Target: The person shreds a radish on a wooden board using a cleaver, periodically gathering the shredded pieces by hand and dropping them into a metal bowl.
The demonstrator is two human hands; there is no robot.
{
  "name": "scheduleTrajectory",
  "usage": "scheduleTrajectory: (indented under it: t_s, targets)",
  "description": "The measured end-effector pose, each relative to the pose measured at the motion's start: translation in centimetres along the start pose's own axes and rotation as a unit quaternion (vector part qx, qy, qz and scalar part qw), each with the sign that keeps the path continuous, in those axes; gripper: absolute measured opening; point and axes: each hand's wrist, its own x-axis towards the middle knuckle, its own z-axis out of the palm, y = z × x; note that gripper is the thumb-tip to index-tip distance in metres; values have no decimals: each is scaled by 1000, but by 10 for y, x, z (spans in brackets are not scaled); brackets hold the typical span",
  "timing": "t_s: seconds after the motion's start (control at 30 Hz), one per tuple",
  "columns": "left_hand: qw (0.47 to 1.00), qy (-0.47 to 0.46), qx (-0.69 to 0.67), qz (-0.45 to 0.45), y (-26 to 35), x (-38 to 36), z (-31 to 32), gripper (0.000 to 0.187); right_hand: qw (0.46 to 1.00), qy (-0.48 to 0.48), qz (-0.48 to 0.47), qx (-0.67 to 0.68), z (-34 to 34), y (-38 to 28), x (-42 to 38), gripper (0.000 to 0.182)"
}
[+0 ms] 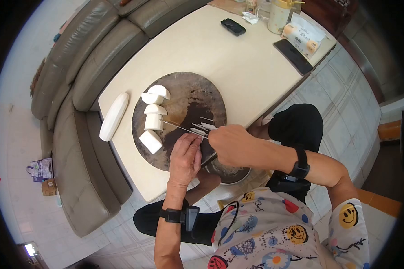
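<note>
My right hand [229,145] grips a knife [179,127] whose thin blade points left across the round dark cutting board [179,85]. Close below the blade, my left hand [186,154] rests on the board with its fingers bent together; whatever lies under the fingertips is mostly hidden. Thin white strips [202,127] lie beside the knife, near my right hand. Several thick white chunks, one of them a block [151,141], form a column along the board's left side. A long peeled white radish [114,117] lies on the table, left of the board.
The cream table [251,71] carries a black phone [293,56], a tissue pack [303,36], a jar [279,17] and a small black case [233,27]. Below the table's edge, a metal bowl [229,172] sits between my legs. A grey sofa [87,170] curves along the left.
</note>
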Motion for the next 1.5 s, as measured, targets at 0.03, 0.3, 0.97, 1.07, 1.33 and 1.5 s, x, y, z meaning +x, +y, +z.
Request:
scheduleTrajectory:
  t_s: [0.03,0.3,0.97,1.07,1.33,1.5]
  targets:
    - [1000,1,1,1,1,0,0,30,1000,1,-1,0,1,0,2,11]
    - [1000,8,2,5,1,0,-1,30,1000,-11,-5,-21,-9,-4,-8,13]
    - [1000,2,7,-5,1,-2,0,29,1000,-2,-8,-15,2,-9,8,15]
    - [1000,19,9,5,2,-2,0,30,1000,16,11,-5,5,-2,6,14]
    - [1000,19,13,2,1,-2,0,30,1000,-16,8,-13,-4,-6,-6,14]
    - [1000,17,9,0,1,-2,0,29,999,-6,-31,-20,-2,-4,-2,13]
